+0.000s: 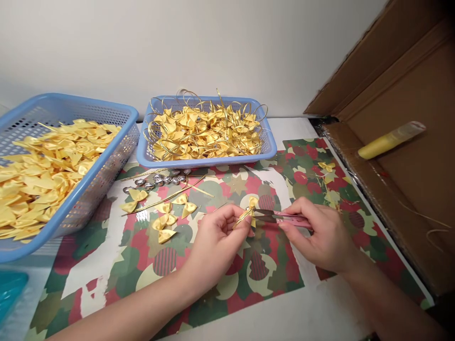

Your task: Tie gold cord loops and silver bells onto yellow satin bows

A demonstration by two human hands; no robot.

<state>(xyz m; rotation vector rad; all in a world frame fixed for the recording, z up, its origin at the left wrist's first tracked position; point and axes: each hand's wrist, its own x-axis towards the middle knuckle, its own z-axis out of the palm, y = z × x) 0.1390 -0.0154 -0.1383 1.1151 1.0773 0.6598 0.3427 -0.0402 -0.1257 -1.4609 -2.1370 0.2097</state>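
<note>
My left hand (227,232) pinches a yellow satin bow (252,203) with gold cord (242,218) running through the fingers. My right hand (320,232) is closed around pink-handled snips (293,219). Their two dark blades reach left to the bow, close to my left fingertips; whether they touch the cord I cannot tell. Left of my hands, several loose yellow bows (185,205) lie on the patterned sheet. Behind them are a cluster of small silver bells (167,179) and loose lengths of gold cord (163,201).
A blue basket (206,164) of bows with looped cords stands at the back. A larger blue basket (88,189) of bows is at left, above a teal tray (12,289). A cardboard wall (401,85) with a yellowish tube (391,140) borders the right; scraps (332,196) lie nearby.
</note>
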